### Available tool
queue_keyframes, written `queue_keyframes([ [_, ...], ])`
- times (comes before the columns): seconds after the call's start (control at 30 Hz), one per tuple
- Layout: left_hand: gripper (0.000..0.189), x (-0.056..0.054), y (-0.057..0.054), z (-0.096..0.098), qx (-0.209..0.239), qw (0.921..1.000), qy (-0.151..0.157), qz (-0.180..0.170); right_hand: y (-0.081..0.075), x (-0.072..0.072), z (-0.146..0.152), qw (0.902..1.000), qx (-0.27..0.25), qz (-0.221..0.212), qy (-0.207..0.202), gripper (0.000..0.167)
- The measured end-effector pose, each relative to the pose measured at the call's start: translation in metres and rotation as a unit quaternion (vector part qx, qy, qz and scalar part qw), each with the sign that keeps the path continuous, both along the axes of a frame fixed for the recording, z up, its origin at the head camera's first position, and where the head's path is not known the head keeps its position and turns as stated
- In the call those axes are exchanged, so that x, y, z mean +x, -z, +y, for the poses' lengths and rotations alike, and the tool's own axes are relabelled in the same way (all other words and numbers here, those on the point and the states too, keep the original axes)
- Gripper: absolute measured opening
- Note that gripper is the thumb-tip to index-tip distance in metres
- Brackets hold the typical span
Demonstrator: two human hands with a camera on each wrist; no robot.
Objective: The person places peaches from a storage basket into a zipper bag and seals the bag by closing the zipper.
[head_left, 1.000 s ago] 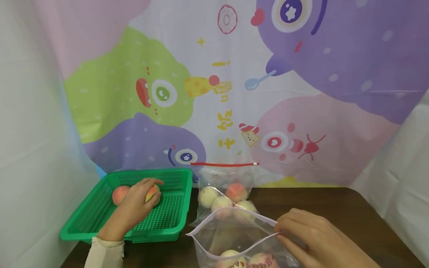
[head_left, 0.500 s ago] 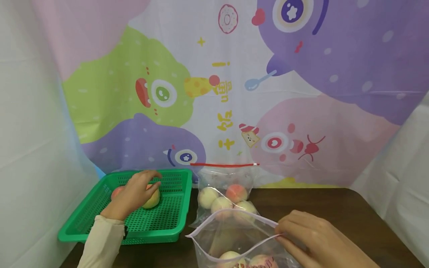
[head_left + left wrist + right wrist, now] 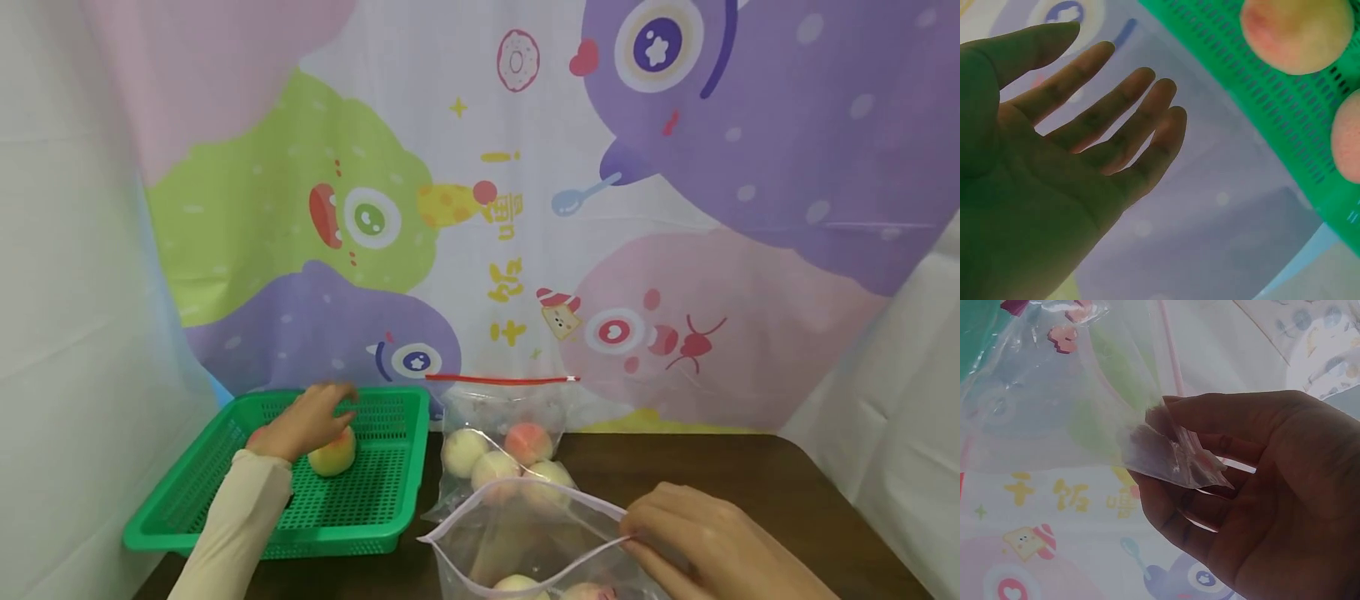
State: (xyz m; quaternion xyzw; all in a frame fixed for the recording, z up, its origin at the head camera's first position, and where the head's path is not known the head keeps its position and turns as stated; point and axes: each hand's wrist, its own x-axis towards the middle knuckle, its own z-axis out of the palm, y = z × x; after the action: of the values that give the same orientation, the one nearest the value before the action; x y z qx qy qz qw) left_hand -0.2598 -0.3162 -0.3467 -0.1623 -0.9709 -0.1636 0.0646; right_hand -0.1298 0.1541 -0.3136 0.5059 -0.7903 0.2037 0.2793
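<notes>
My left hand [image 3: 307,421] hovers over the green plastic basket [image 3: 408,467], fingers spread and loosely bent. In the left wrist view its palm is bare and apart from the two peaches. One yellow-red peach [image 3: 332,456] lies in the basket just below the hand. A second, pinker peach [image 3: 1349,137] is mostly hidden behind the hand in the head view. My right hand [image 3: 701,533] pinches the right corner of a clear zip bag [image 3: 480,575] between thumb and fingers. That bag's lilac-edged mouth gapes, and peaches [image 3: 517,586] lie inside it.
Behind the gaping bag stands another clear bag with a red zip strip [image 3: 502,380], holding several peaches [image 3: 528,443]. Everything rests on a dark brown table [image 3: 675,462]. A cartoon-printed cloth [image 3: 675,275] hangs at the back, with white cloth on both sides.
My left hand has lifted slightly away from the peach, exposing more of it. The right hand keeps its pinch on the bag. The head view has tilted up a little.
</notes>
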Motion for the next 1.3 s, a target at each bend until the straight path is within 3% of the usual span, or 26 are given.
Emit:
queue_keyframes([
  [0.2,0.024,-0.012,0.012,-0.005,-0.006,0.9994,-0.008,-0.033,0.0,0.003,0.001,0.9998,0.009,0.016,0.004,0.007],
  [0.43,0.026,-0.025,0.016,-0.012,-0.011,0.998,-0.011,-0.06,-0.001,0.001,-0.002,0.9985,-0.001,0.055,-0.006,0.016],
  [0.67,0.028,-0.034,0.028,-0.019,-0.017,0.9962,-0.02,-0.083,-0.004,0.003,0.001,0.9993,0.015,0.032,0.014,0.013],
  [1.0,0.026,-0.051,0.049,-0.028,0.019,0.9985,-0.01,-0.051,-0.005,0.005,0.008,0.9985,0.026,0.025,0.04,0.014],
  [1.3,0.031,-0.049,0.055,-0.044,0.051,0.993,-0.036,-0.1,-0.004,0.002,0.007,0.9993,0.026,0.016,0.019,0.01],
])
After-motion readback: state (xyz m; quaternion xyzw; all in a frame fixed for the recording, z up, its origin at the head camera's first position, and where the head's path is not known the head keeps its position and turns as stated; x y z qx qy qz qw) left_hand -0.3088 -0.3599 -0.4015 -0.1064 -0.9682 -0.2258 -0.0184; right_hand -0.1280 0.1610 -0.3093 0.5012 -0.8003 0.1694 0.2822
